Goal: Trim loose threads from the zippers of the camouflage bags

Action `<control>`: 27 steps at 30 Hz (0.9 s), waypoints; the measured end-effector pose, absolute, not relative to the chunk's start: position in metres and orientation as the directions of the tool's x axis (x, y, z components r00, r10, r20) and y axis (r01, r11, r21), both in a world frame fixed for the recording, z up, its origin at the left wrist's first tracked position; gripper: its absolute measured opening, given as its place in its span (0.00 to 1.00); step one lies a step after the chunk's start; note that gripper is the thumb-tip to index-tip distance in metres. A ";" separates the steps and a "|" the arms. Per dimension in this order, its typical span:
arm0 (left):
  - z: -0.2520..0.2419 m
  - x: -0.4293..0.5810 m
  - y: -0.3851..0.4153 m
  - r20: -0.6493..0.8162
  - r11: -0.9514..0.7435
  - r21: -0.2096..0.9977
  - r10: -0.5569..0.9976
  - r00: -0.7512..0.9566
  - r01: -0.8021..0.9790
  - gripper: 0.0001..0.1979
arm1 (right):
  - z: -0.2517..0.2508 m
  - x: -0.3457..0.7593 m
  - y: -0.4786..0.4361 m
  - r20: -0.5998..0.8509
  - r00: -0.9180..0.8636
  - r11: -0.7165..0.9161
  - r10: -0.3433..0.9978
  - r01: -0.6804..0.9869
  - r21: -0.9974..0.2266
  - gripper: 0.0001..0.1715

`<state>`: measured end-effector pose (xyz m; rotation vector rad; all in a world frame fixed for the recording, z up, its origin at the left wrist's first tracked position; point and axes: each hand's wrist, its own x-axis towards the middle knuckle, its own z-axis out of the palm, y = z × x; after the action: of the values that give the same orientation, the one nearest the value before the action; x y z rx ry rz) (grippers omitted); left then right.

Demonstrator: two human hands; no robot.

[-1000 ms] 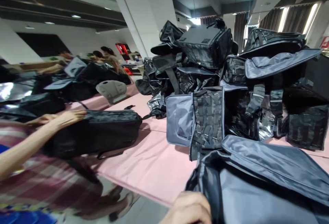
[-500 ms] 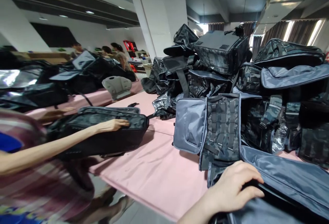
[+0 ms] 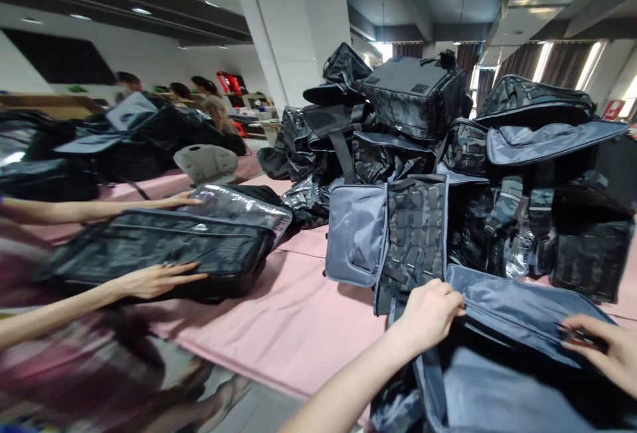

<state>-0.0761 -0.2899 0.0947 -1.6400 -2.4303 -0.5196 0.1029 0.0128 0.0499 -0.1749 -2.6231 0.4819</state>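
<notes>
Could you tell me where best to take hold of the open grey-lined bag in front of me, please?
Probably by the raised edge of the grey flap, from the near side. The left hand pinches its left corner and the right hand its right end, so the open bag stays spread.

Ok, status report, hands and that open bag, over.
Left hand gripping the grey flap of the open bag. Right hand pinching the flap's far edge. A co-worker's hands on a separate bag to the left, apart.

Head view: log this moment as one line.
left hand: grips grey flap | right hand: pinches flap edge | bag: open | co-worker: handling camo bag
</notes>
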 end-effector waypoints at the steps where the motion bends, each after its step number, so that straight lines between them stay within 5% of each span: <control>1: 0.095 -0.077 -0.288 0.330 0.361 0.161 0.857 -0.395 0.918 0.11 | 0.054 0.098 0.011 0.343 -0.926 0.931 0.160 0.027 -0.363 0.17; 6: 0.103 -0.097 -0.280 0.316 0.444 0.149 0.825 -0.468 0.884 0.10 | 0.079 0.089 -0.009 0.380 -0.904 0.944 0.196 0.070 -0.323 0.13; 12: 0.115 -0.128 -0.252 0.232 0.416 0.194 0.861 -0.453 0.889 0.11 | 0.089 0.088 -0.009 0.384 -0.887 0.945 0.255 0.145 -0.293 0.21; 16: 0.127 -0.122 -0.230 0.228 0.340 0.115 0.906 -0.358 0.934 0.12 | 0.088 0.081 0.003 0.392 -0.836 0.894 0.384 0.232 -0.382 0.10; 22: 0.136 -0.096 -0.184 0.169 0.157 0.185 0.967 -0.189 0.970 0.09 | 0.101 0.055 0.019 0.267 -0.860 0.864 0.435 0.314 -0.394 0.06; 27: 0.119 -0.094 -0.150 0.220 0.185 0.188 0.949 -0.225 0.965 0.11 | 0.105 0.045 0.031 0.161 -0.896 0.825 0.413 0.293 -0.483 0.07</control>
<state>-0.0944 -0.1500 0.1193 -1.9210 -2.3762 -0.4447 0.0446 0.0313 0.1055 -0.5422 -2.7489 0.6671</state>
